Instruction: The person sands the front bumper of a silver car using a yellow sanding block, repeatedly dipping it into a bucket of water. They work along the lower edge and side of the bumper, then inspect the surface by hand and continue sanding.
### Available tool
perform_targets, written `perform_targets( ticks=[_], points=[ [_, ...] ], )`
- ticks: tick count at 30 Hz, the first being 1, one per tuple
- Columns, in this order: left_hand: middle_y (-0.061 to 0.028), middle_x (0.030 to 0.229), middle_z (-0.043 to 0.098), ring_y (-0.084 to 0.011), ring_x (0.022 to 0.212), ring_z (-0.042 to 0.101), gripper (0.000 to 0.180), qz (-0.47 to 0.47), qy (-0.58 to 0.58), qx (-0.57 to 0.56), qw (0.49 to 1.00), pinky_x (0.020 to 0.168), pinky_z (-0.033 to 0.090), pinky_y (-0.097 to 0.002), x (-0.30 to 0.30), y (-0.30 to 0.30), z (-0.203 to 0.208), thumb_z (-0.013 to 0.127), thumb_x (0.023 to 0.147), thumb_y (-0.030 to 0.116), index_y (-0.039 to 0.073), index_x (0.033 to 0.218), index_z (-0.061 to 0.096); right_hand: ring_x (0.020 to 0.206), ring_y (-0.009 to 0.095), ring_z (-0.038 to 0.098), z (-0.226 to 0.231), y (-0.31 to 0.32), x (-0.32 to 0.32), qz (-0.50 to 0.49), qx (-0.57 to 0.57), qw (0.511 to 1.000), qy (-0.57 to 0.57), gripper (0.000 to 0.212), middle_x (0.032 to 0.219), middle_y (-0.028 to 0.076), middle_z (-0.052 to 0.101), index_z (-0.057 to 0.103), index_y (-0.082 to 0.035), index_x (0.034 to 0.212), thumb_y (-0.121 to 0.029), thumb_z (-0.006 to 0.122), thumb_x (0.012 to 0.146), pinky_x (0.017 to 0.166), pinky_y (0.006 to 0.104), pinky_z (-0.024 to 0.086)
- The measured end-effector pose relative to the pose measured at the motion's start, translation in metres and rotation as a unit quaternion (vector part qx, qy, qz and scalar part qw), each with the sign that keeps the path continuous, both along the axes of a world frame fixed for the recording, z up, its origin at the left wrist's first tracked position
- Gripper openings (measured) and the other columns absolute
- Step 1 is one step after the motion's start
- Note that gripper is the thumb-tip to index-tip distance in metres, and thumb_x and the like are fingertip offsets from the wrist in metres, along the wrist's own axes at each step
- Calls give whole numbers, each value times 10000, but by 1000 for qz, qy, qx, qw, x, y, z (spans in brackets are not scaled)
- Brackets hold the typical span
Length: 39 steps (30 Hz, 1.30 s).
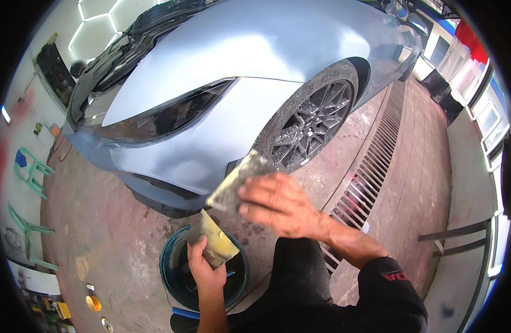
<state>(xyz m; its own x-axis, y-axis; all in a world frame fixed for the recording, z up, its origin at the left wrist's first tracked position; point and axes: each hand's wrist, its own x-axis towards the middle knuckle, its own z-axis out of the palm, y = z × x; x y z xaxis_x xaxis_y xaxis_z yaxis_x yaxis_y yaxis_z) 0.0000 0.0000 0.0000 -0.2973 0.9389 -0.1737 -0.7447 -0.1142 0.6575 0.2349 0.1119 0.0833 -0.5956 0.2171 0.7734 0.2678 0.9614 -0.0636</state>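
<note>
My left hand grips a flat yellowish piece with grey smears, thumb on its face, above a dark teal bucket. A second flat piece, grey with a yellow edge, is in my right hand, its fingers laid across it. The two pieces are close together, and I cannot tell whether they are sanding sheets or spreaders. Behind them stands a silver-blue car with darker patches on its front bumper. Whether the right piece touches the car is unclear; it overlaps the bumper's lower corner.
The car's front wheel is at the upper right, beside a long floor grate. Green plastic chairs stand at the left wall. Small tins lie on the floor. A dark bench is at the right.
</note>
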Motion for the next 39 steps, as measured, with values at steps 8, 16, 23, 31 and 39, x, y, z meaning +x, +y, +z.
perform_targets(
  ticks=[8, 16, 23, 31, 39],
  points=[
    [-121, 1097, 742, -240, 955, 713, 275, 3, -113, -3, 994, 695, 637, -372, 7, 8, 46, 609, 1061, 188, -19, 1226, 682, 1514, 348, 513, -28, -34, 26, 86, -92, 988, -88, 670, 1563, 108, 590, 590, -192, 1562, -60, 724, 919, 1278, 563, 414],
    [-104, 1073, 758, -211, 911, 748, 227, 66, -70, 5, 995, 740, 654, -324, -21, -30, 58, 630, 1055, 164, 20, 1219, 691, 1139, 295, 726, 25, 16, 31, -248, 18, 968, 25, 493, 1287, 76, 732, 667, -124, 1317, -8, 738, 842, 945, 429, 619],
    [-48, 1221, 746, -188, 1109, 731, 289, 34, -34, -2, 999, 988, 580, -350, -11, -42, 41, 656, 1028, 141, 73, 1308, 681, 1049, 274, 759, 92, 47, -2, -349, 141, 926, 22, 345, 1170, 73, 790, 751, -89, 1219, 11, 768, 889, 878, 408, 626],
    [-41, 1214, 741, -189, 1095, 733, 289, 55, -27, -16, 998, 978, 584, -349, -21, -52, 28, 665, 1021, 134, 75, 1303, 677, 1055, 259, 751, 96, 60, -13, -372, 169, 913, -2, 353, 1172, 68, 789, 759, -105, 1223, -31, 752, 879, 885, 406, 616],
    [-43, 1215, 742, -185, 1097, 735, 299, 62, -22, -19, 998, 978, 589, -353, -20, -54, 26, 654, 1030, 129, 75, 1323, 661, 1059, 274, 756, 100, 64, -15, -383, 149, 912, -17, 328, 1194, 80, 797, 768, -104, 1236, -49, 757, 912, 902, 416, 621]
  ],
)
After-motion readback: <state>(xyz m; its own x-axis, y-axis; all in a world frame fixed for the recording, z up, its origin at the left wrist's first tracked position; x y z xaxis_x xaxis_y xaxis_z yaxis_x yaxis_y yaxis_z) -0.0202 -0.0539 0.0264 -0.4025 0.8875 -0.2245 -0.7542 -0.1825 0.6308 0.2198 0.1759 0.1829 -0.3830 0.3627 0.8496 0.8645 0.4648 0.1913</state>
